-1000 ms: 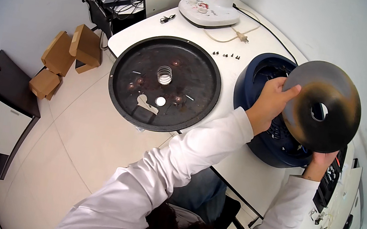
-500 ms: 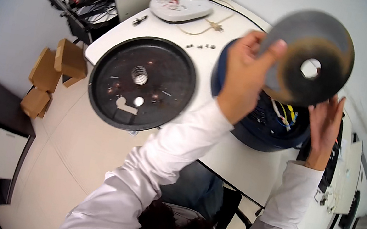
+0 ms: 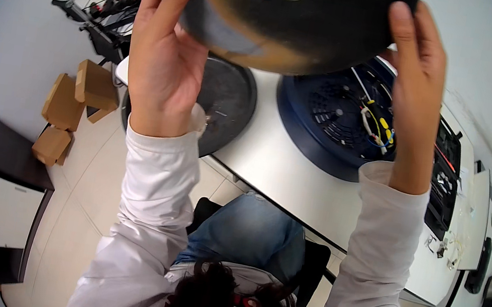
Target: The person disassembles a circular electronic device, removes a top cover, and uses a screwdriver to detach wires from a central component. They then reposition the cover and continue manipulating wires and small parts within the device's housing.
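Note:
Raised in front of me is a dark grey round plate [image 3: 323, 43] with a hole in its middle and a brownish stained band. My left hand [image 3: 168, 56] grips its left side, thumb on the face toward me. The right edge is pinched by my right hand [image 3: 417, 84], its thumb also on the near face. Below on the right, a dark blue round housing [image 3: 305, 128] lies with its slotted inside up, showing yellow and white wires [image 3: 373, 124]. A shallow black round pan [image 3: 234, 106] sits to the left, partly covered by my left hand and the plate.
An open black tool case [image 3: 443, 180] lies on the white table [image 3: 316, 198] at the right, small parts [image 3: 438, 247] near it. At left are cardboard boxes [image 3: 65, 104], a dark cabinet [image 3: 14, 160] and red-and-black power strips with cables [image 3: 114, 5].
The plate has moved up and left, closer to me, away from over the blue housing. My right hand, open below the plate before, now holds its right edge.

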The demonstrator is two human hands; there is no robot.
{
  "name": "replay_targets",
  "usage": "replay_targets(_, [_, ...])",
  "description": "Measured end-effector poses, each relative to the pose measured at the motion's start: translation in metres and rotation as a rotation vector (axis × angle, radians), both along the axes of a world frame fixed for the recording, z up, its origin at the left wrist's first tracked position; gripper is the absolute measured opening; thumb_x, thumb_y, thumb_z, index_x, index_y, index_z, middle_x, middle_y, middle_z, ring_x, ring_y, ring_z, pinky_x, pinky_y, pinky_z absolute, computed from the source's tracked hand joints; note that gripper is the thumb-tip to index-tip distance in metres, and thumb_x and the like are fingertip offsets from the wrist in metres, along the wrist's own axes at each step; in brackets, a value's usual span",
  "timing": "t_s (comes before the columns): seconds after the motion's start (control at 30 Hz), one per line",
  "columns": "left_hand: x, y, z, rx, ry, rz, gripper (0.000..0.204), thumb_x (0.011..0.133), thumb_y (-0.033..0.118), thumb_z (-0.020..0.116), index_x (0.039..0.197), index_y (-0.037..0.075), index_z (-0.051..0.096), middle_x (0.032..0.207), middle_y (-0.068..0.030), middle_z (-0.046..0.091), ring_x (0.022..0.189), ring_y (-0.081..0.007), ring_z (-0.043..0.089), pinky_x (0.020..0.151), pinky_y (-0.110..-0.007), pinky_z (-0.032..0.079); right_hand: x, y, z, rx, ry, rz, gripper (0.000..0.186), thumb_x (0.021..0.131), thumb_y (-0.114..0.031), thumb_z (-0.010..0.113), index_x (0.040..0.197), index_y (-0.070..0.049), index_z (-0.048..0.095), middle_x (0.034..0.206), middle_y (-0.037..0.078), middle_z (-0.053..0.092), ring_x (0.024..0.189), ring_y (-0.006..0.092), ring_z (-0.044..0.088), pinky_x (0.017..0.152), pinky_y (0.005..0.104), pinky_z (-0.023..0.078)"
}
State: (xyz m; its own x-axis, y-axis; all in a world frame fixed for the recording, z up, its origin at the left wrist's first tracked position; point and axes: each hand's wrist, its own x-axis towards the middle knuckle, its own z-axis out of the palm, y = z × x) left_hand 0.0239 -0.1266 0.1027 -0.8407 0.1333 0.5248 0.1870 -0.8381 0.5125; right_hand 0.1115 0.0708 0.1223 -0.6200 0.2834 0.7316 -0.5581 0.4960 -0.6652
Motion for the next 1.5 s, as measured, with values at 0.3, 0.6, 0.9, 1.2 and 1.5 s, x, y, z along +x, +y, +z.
replay_targets(0.3, [-0.054, -0.13, -0.078, -1.043, 0.116, 0.456, 0.029, 0.083, 0.029, 0.068, 0.083, 0.001, 0.057, 0.071, 0.0039, 0.051, 0.066, -0.0023, 0.041, 0.059, -0.018, 0.033, -0.079, -0.055, -0.094, -0.133, -0.51, 0.263, 0.04, 0.091, -0.036, 0.053, 0.103, 0.002, 0.059, 0.073, 0.007, 0.063, 0.06, 0.0097, 0.057, 0.056, 0.0236, 0.046])
replay_targets(0.6, [-0.057, -0.15, -0.12, -1.162, -0.017, 0.52, 0.038, 0.083, 0.034, 0.065, 0.074, -0.002, 0.055, 0.064, 0.0016, 0.048, 0.06, -0.0041, 0.039, 0.051, -0.021, 0.031, -0.094, -0.08, -0.117, -0.311, -0.886, 0.394, 0.04, 0.093, -0.035, 0.048, 0.103, 0.002, 0.057, 0.09, 0.009, 0.062, 0.077, 0.0173, 0.063, 0.069, 0.0308, 0.055])
replay_targets(0.9, [-0.091, -0.15, -0.124, -1.287, -0.034, 0.467, 0.042, 0.084, 0.036, 0.061, 0.066, 0.0, 0.05, 0.059, 0.003, 0.043, 0.057, -0.0053, 0.036, 0.049, -0.023, 0.029, -0.119, -0.077, -0.133, -0.442, -1.029, 0.389, 0.041, 0.094, -0.033, 0.047, 0.107, 0.005, 0.055, 0.093, 0.013, 0.063, 0.075, 0.0203, 0.065, 0.068, 0.0305, 0.058])
replay_targets(1.2, [-0.097, -0.155, -0.148, -1.336, -0.034, 0.543, 0.039, 0.082, 0.035, 0.062, 0.073, -0.003, 0.056, 0.06, -0.0008, 0.047, 0.058, -0.0083, 0.04, 0.053, -0.024, 0.033, -0.128, -0.072, -0.142, -0.37, -1.056, 0.415, 0.039, 0.091, -0.029, 0.053, 0.11, 0.004, 0.045, 0.096, 0.016, 0.057, 0.076, 0.0238, 0.065, 0.064, 0.0316, 0.059])
replay_targets(1.5, [-0.1, -0.162, -0.174, -1.269, 0.032, 0.754, 0.033, 0.078, 0.034, 0.064, 0.08, 0.0, 0.061, 0.105, -0.0156, 0.051, 0.11, -0.0297, 0.035, 0.094, -0.038, 0.026, -0.131, -0.076, -0.145, -0.248, -1.102, 0.377, 0.035, 0.091, -0.029, 0.052, 0.108, 0.0, 0.044, 0.095, 0.014, 0.059, 0.072, 0.0224, 0.066, 0.064, 0.0305, 0.058])
